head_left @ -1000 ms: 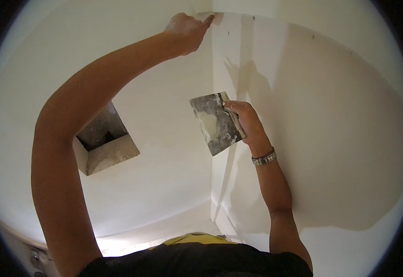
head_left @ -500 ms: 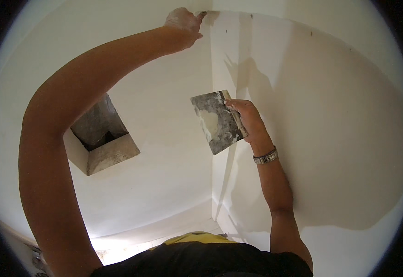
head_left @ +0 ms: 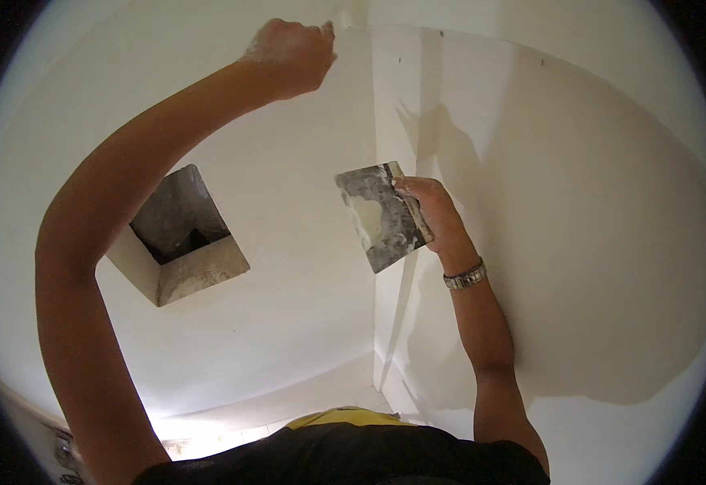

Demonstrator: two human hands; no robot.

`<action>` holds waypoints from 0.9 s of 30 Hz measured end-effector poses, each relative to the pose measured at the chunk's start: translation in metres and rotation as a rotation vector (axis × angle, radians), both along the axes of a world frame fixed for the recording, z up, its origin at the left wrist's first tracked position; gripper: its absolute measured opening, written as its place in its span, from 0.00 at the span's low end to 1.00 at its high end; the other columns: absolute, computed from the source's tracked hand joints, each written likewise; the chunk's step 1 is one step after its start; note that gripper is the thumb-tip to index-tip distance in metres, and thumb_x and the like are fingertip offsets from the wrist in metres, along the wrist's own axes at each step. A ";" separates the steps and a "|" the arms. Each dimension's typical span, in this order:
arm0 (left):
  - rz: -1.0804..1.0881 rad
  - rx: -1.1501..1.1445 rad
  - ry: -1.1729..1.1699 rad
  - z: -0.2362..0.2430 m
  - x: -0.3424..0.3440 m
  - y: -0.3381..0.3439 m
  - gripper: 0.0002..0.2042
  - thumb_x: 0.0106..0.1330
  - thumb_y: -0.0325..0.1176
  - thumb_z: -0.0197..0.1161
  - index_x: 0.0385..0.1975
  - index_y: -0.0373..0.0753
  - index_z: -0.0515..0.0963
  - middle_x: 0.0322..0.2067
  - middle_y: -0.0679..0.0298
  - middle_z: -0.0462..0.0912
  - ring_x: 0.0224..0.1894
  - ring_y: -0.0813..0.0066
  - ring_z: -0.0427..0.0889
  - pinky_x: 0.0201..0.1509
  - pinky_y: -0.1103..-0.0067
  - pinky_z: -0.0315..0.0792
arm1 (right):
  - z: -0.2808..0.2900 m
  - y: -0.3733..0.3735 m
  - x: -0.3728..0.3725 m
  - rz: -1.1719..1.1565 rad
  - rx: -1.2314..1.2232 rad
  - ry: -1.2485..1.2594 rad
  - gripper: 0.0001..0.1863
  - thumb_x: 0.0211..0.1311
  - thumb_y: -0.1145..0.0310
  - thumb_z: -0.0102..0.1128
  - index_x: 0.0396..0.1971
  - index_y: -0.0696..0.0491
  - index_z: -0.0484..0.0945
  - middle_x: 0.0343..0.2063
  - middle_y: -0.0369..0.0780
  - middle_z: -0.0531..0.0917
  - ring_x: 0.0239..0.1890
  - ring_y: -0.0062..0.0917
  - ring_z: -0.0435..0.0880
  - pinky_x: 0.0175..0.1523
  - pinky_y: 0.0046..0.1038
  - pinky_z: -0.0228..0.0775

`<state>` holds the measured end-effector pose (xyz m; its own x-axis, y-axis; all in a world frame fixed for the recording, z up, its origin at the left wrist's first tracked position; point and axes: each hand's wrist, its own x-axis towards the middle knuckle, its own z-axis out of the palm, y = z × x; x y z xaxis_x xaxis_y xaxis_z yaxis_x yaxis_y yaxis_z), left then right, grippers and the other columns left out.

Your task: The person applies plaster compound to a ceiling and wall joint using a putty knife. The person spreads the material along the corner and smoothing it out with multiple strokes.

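My left hand [head_left: 295, 58] is raised at the top, close to the corner where the walls meet the ceiling. Its fingers are curled closed and smeared with white; whatever they grip is hidden. Lower down on the right, my right hand [head_left: 438, 208] holds a wide putty blade [head_left: 397, 212] by its long edge strip, thumb on top. The blade is a flat, rectangular, grey metal plate, held tilted. A lump of cream-white putty [head_left: 367, 217] lies on its left part, with smears around it.
A square recess [head_left: 179, 214] opens in the left wall [head_left: 288, 194], partly behind my left arm. The right wall [head_left: 595, 202] carries my shadow and meets the left wall at a vertical corner. Small dark marks dot the upper edge. Bright light shows at lower left.
My left hand has drawn back leftward and slightly down from the upper corner, its fingers now curled inward. The right hand and the putty blade have hardly moved.
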<state>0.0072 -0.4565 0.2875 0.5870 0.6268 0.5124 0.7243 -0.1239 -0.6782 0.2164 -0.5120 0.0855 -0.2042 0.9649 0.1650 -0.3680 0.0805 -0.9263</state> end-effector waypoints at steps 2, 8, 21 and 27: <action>0.008 0.001 -0.030 0.004 -0.004 -0.005 0.25 0.71 0.42 0.49 0.62 0.33 0.64 0.23 0.57 0.82 0.24 0.62 0.83 0.28 0.67 0.77 | 0.003 -0.003 -0.002 -0.010 -0.001 -0.002 0.12 0.60 0.67 0.58 0.36 0.61 0.79 0.32 0.39 0.81 0.33 0.21 0.81 0.39 0.26 0.77; 0.019 -0.058 -0.058 -0.010 0.003 -0.010 0.24 0.70 0.38 0.47 0.64 0.36 0.62 0.26 0.57 0.83 0.28 0.61 0.84 0.31 0.65 0.76 | -0.002 0.003 0.000 -0.028 -0.029 -0.031 0.13 0.61 0.66 0.58 0.36 0.62 0.78 0.33 0.39 0.81 0.32 0.22 0.81 0.38 0.26 0.77; -0.034 -0.180 -0.098 -0.011 0.039 0.037 0.31 0.64 0.32 0.51 0.67 0.31 0.53 0.23 0.55 0.81 0.24 0.59 0.83 0.29 0.64 0.75 | -0.002 0.003 -0.001 -0.023 0.029 -0.056 0.15 0.61 0.63 0.57 0.33 0.62 0.78 0.28 0.39 0.81 0.26 0.24 0.82 0.34 0.27 0.78; 0.007 -0.292 -0.054 -0.046 0.048 0.037 0.37 0.56 0.27 0.53 0.68 0.29 0.49 0.30 0.54 0.84 0.33 0.59 0.84 0.35 0.66 0.76 | -0.007 0.008 -0.001 -0.087 0.023 -0.078 0.14 0.61 0.63 0.58 0.33 0.62 0.78 0.28 0.38 0.81 0.27 0.21 0.81 0.34 0.24 0.76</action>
<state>0.0553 -0.4194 0.2420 0.5592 0.7561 0.3402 0.7596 -0.3028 -0.5756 0.2156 -0.5036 0.0783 -0.1327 0.9757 0.1744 -0.2856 0.1308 -0.9494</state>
